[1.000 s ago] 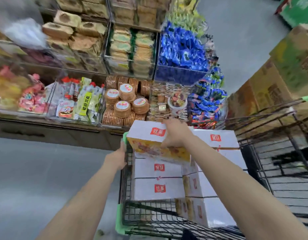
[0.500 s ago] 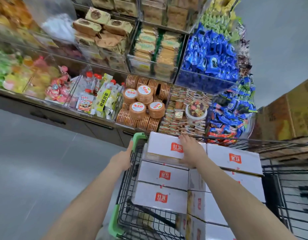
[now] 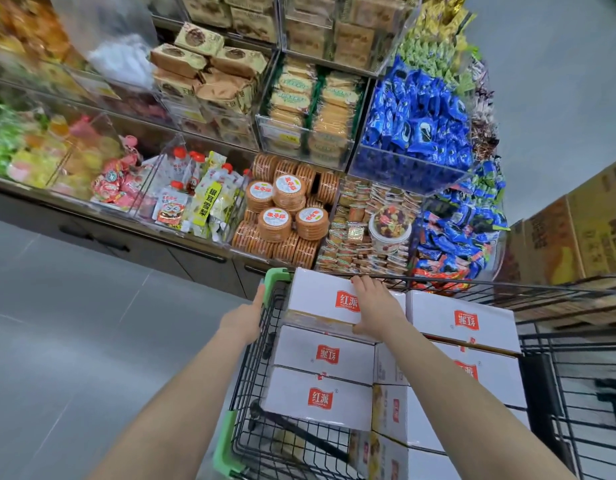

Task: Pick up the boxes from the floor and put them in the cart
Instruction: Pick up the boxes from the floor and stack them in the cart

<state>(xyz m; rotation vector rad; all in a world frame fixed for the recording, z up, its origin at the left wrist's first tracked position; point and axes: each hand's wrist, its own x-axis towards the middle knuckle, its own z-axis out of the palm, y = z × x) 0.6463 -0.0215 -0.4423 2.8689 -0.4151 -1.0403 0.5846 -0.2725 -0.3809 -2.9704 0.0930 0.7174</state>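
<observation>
Snack shelves [image 3: 299,133] fill the upper frame; below, cart [image 3: 251,358] holds about seven white boxes; right hand [image 3: 377,308] grasps the top box [image 3: 320,296], left hand [image 3: 242,320] grips the cart's rim.

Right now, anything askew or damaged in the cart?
No damage shows. The top box, under the right hand, sits skewed to the boxes below and pokes above the cart rim at its far corner. The left hand is at the cart's side, fingers hidden.

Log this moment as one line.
right hand on top white box | left hand at cart rim | box atop stack
</observation>
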